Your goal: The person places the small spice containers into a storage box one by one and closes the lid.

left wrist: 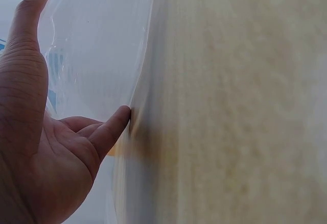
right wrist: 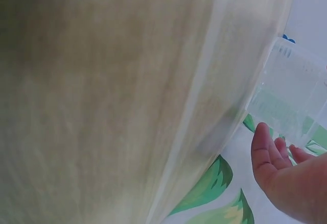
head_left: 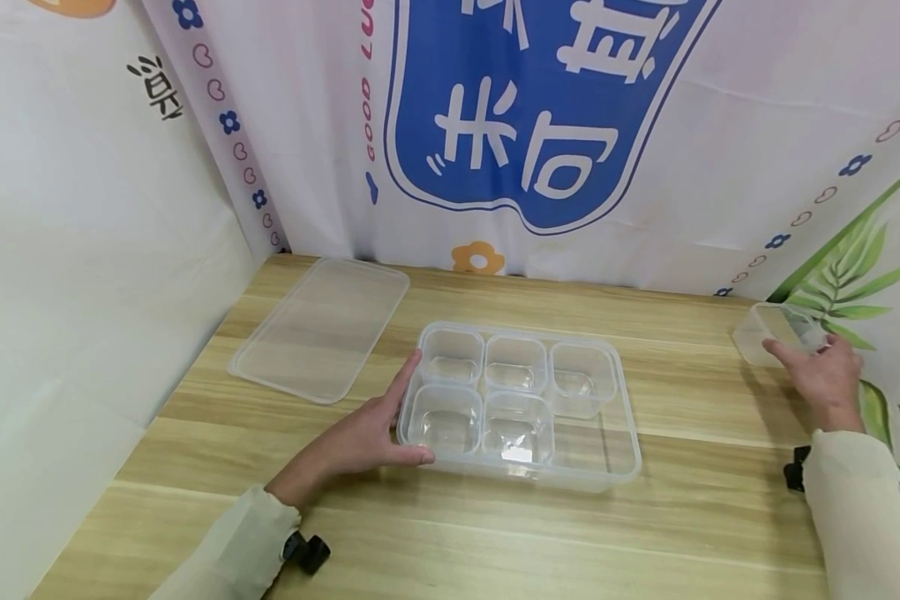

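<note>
A large clear plastic box (head_left: 622, 433) sits mid-table, with several small clear tubs (head_left: 446, 429) in two rows inside it. Its front right space shows bare box floor. My left hand (head_left: 367, 433) rests spread against the box's left end, thumb along the front edge and index finger up the left side. In the left wrist view, the straight fingers of the left hand (left wrist: 66, 147) touch the clear wall low down by the tabletop. At the far right, my right hand (head_left: 828, 375) holds another small clear tub (head_left: 757, 333), thumb and fingers on opposite sides.
A flat translucent lid (head_left: 322, 329) lies at the back left of the wood-grain table (head_left: 495, 542). Printed cloth (head_left: 315, 167) hangs along the back edge. More cloth with green leaves (head_left: 847, 283) stands close beside the right hand.
</note>
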Tool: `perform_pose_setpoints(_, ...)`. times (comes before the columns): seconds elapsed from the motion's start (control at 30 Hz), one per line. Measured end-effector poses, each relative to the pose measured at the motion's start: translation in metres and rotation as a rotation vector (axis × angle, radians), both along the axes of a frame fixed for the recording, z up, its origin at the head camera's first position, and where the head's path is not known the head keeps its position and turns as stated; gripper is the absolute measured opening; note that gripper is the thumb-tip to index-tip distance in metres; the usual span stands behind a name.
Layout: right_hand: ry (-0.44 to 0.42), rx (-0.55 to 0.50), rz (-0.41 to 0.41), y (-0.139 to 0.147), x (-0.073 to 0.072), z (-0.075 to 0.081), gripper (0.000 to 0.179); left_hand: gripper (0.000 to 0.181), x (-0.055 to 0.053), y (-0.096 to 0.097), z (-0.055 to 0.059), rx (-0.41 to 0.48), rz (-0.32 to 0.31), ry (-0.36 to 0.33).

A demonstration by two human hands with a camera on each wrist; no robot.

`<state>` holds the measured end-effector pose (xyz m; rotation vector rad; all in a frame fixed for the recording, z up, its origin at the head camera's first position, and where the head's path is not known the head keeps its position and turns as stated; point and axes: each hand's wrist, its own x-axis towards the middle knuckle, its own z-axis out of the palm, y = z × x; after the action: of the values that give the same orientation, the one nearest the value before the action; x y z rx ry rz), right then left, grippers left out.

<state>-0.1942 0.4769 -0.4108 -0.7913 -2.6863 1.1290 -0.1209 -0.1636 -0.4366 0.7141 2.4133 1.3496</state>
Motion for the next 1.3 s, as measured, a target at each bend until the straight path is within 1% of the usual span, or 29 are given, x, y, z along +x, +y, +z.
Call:
perform_pose_setpoints(0.17, 0.004, -0.025, -0.003, -0.0005, -0.001, -0.0013, 0.115, 0.134, -0.0001, -0.0003, -0.0006, 0.001, 0.006, -0.008)
perform_pose_setpoints(0.33, 0.022, -0.025, -0.007, -0.0018, -0.0022, -0.0024, 0.112, 0.134, -0.0006, 0.0003, 0.0001, 0.001, 0.002, -0.006)
perform_pose_setpoints(0.67, 0.048, 0.084, 0.002, -0.0015, -0.0027, -0.0042, 0.095, 0.133, -0.0002, 0.0005, 0.0021, 0.004, 0.001, -0.008)
perform_pose_setpoints(0.77, 0.054, 0.098, 0.0, -0.0019, -0.0028, -0.0045, 0.093, 0.134, -0.0001, 0.0004, 0.0018, 0.0, 0.002, -0.005)
perform_pose_setpoints(1.07, 0.031, 0.098, 0.007, -0.0025, 0.0008, -0.0007, 0.099, 0.134, 0.0015, 0.0003, 0.0004, 0.001, 0.002, -0.005)
perform_pose_setpoints(1.1, 0.033, 0.1, 0.01, -0.0028, 0.0011, -0.0002, 0.098, 0.134, 0.0016, 0.0002, 0.0003, -0.001, 0.004, -0.003)
perform_pose_setpoints(1.2, 0.049, 0.115, 0.03, -0.005, 0.002, 0.0019, 0.088, 0.134, 0.0017, 0.0, 0.0006, -0.005, 0.007, 0.0)
perform_pose_setpoints(1.3, 0.069, 0.131, 0.06, -0.0087, 0.0033, 0.0052, 0.07, 0.134, 0.0016, 0.0, 0.0016, -0.01, 0.009, 0.006)
